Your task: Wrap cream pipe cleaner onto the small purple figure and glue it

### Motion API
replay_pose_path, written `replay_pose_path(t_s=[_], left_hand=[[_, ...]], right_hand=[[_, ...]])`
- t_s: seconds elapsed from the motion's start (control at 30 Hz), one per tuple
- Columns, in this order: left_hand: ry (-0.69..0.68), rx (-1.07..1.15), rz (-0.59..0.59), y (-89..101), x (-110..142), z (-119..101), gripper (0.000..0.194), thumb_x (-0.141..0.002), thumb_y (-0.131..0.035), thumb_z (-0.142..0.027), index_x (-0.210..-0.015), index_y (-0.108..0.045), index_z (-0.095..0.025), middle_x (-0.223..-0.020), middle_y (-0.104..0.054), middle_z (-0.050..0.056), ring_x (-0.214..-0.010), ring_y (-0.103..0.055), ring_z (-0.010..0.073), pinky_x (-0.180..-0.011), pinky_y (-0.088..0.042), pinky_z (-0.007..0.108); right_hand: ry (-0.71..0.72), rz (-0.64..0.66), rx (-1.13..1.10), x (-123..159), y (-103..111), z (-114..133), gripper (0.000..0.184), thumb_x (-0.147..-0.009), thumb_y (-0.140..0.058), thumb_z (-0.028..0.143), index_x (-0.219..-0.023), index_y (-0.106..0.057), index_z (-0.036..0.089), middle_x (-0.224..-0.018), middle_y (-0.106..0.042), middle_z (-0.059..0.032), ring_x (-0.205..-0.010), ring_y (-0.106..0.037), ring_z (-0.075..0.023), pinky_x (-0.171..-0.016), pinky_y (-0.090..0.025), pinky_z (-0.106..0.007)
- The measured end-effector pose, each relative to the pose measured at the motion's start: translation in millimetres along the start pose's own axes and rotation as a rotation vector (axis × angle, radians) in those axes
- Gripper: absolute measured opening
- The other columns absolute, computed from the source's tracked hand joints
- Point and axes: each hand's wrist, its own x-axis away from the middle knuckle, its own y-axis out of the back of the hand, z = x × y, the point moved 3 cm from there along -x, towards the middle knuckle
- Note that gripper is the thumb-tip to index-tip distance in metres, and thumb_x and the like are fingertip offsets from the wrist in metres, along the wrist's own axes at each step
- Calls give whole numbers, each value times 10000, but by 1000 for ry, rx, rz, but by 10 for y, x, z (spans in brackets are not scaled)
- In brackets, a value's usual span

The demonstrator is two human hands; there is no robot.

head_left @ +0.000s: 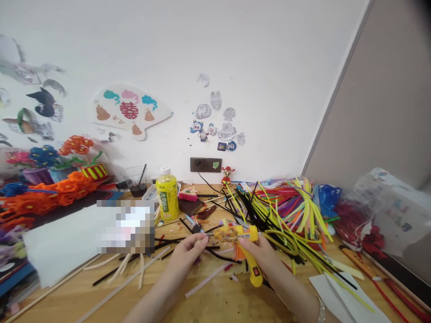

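Note:
My right hand (256, 252) is wrapped round a yellow hot glue gun (240, 233) with an orange trigger; its nozzle points left. Just left of the nozzle, my left hand (189, 251) has thumb and fingertips pinched together. Whatever lies between those fingertips is too small or hidden to make out. A small dark piece (197, 228) shows just beyond the left fingertips. Under and around both hands lie black pipe cleaners (224, 255) and a translucent strip (206, 280).
A yellow-capped-in-white drink bottle (167, 197) stands left of centre, near a cup of dark liquid (137, 186). Bundles of coloured pipe cleaners (289, 206) spread at right. Pipe-cleaner flowers (77, 150) stand far left. White paper (63, 240) lies left; a wall socket (205, 164) holds a plug.

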Motion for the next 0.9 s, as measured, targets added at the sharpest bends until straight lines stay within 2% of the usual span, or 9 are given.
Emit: replay_pose_path(t_s=[0.2,0.4,0.5,0.57,0.63,0.73,0.9], left_hand=[[51,116,16,-39,45,17,372,-594,-660,-514,-666,-530,-173,-466,-408,-82,-412,-325,66,-387,-251,181],[0,-25,-95,93,-7,-8,346,-668,-558,-529,-653,-530,-184,-434,-395,-86,-383,-333,83,-395,-250,199],[-88,-182,-203,233,-81,-56,304,-667,-526,-490,-623,-556,-190,-448,-431,-64,-420,-411,131,-434,-308,234],[-180,-292,-269,303,-107,-114,194,-623,-559,-393,-629,-572,-200,-556,-529,-24,-576,-514,190,-560,-390,284],[-273,-389,-296,325,-95,-178,108,-597,-559,-304,-642,-586,-210,-703,-592,14,-761,-547,239,-724,-405,339],[-371,-504,-255,268,-25,-250,113,-657,-515,-276,-656,-610,-215,-772,-597,41,-825,-547,253,-799,-395,378],[-508,-700,-199,138,96,-296,133,-756,-508,-297,-742,-607,-208,-825,-565,50,-823,-552,237,-774,-421,373]], right_hand=[[1,28,19,30,-45,44,469,-646,-713,473,-919,-645,97,-892,-680,-116,-886,-615,-286,-840,-446,-396],[3,7,54,25,-32,32,460,-658,-686,501,-892,-649,107,-806,-690,-100,-822,-630,-264,-756,-484,-343],[-5,1,99,28,-21,33,477,-650,-674,537,-858,-652,109,-778,-690,-100,-761,-635,-257,-711,-491,-336],[10,10,137,36,-27,54,478,-661,-660,543,-858,-651,107,-781,-690,-103,-784,-632,-262,-733,-486,-347],[42,12,179,46,-37,84,470,-672,-655,530,-868,-651,103,-815,-689,-114,-833,-622,-275,-772,-474,-369],[83,-15,233,58,-43,113,441,-671,-665,484,-885,-649,99,-896,-680,-128,-872,-610,-289,-799,-463,-394],[101,0,345,61,-58,105,326,-710,-625,414,-810,-640,104,-750,-685,-92,-728,-624,-250,-709,-491,-362]])
